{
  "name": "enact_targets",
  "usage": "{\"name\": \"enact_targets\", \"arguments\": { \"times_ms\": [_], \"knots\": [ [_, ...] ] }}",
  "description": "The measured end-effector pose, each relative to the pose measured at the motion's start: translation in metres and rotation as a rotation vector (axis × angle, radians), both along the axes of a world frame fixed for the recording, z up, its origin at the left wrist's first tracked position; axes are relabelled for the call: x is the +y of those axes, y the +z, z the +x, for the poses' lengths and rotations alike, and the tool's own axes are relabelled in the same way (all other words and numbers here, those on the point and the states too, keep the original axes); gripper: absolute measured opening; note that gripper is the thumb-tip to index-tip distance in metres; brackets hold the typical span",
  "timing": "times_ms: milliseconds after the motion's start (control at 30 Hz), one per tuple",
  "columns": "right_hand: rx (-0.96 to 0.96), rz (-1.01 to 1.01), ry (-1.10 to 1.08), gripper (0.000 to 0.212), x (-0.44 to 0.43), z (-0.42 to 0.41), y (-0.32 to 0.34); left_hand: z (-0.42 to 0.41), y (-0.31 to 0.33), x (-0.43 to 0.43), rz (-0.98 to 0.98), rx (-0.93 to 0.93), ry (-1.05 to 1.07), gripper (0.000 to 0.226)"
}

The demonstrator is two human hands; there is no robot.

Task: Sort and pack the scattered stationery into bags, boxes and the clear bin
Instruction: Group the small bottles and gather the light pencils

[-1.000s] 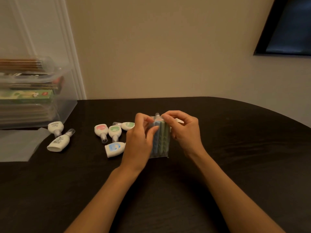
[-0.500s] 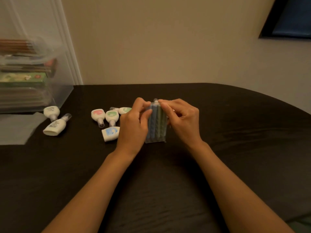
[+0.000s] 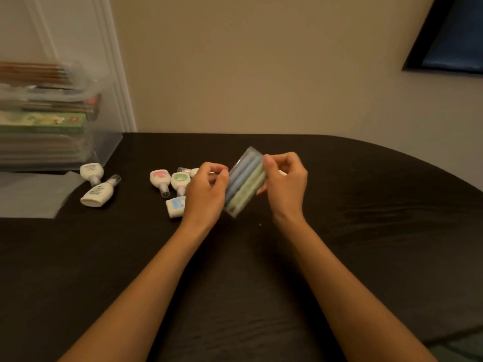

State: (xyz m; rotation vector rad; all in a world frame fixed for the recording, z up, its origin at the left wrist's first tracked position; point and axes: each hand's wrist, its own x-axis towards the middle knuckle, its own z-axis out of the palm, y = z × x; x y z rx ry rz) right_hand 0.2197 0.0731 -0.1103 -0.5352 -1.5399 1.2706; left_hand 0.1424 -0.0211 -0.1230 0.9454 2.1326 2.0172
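Presently, pen bag (image 3: 244, 182) — packed, held tilted above the desk (image 3: 366, 205), right hand (image 3: 285, 184) grip closed on it, left hand (image 3: 206, 190) grip curled at its edge, hold unclear — correction tapes (image 3: 180, 178) loose, unpacked; clear bin (image 3: 104, 142) part-filled.

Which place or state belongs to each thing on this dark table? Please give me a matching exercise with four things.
Things:
1. clear packet of blue and green sticks
2. small white dispenser with a pink label
3. small white dispenser with a blue label
4. clear plastic bin

Places or states:
A. stands at the far left of the dark table, with boxes stacked inside
B. lies partly hidden behind the left hand
C. tilted, held between the left hand and the right hand
D. lies left of the green-labelled dispenser

Pairs: 1-C, 2-D, 3-B, 4-A.
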Motion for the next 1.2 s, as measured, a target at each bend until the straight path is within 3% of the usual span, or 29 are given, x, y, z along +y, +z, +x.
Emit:
{"name": "enact_targets", "arguments": {
  "times_ms": [67,200,367,500,633,800,900,1033,1200],
  "knots": [
    [0.113,-0.152,-0.019,0.008,0.002,-0.005,0.011,-0.001,0.004,-0.002,0.055,-0.139,-0.002,0.007],
    [0.187,-0.193,0.108,0.029,0.003,-0.032,0.033,-0.017,0.022,0.003,0.151,-0.271,-0.016,0.017],
    [0.025,-0.215,0.318,0.048,0.021,-0.076,0.056,-0.073,0.062,0.013,0.149,-0.096,0.162,0.029],
    [-0.116,-0.273,0.467,0.031,0.024,-0.127,0.078,-0.133,0.090,0.013,0.020,-0.068,0.172,0.034],
    [-0.230,-0.237,0.554,0.020,0.013,-0.190,0.122,-0.193,0.125,-0.004,-0.052,-0.112,0.315,0.030],
    [-0.358,-0.209,0.729,0.025,-0.018,-0.256,0.170,-0.254,0.173,-0.052,-0.247,-0.131,0.420,0.025],
    [-0.542,-0.052,0.873,0.035,-0.048,-0.299,0.196,-0.291,0.200,-0.092,-0.382,-0.258,0.455,0.025],
    [-0.842,0.372,0.946,0.059,-0.089,-0.356,0.202,-0.336,0.210,-0.142,-0.537,-0.391,0.509,0.033],
    [-0.970,0.636,0.961,0.067,-0.138,-0.408,0.171,-0.377,0.190,-0.193,-0.757,-0.520,0.471,0.032]
  ]
}}
